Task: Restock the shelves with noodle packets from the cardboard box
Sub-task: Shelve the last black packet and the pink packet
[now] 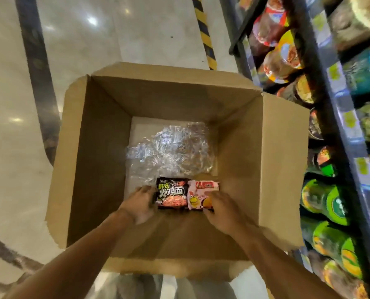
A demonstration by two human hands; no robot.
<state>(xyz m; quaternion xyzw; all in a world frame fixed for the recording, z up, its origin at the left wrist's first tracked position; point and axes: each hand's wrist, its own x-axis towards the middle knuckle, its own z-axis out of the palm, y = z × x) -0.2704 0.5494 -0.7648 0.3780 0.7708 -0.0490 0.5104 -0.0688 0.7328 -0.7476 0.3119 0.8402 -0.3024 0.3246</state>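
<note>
Box (89, 147) nearly empty: just clear wrap (171, 152) & 2 pkts at bottom. My left hand (140, 203) grips black pkt (172, 194), right hand (219, 209) grips pink pkt (201, 195). Shelves (322, 67) look stocked; prob last two.

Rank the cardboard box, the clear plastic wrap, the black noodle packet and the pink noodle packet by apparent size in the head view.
1. cardboard box
2. clear plastic wrap
3. black noodle packet and pink noodle packet: look alike, not ranked.
</note>
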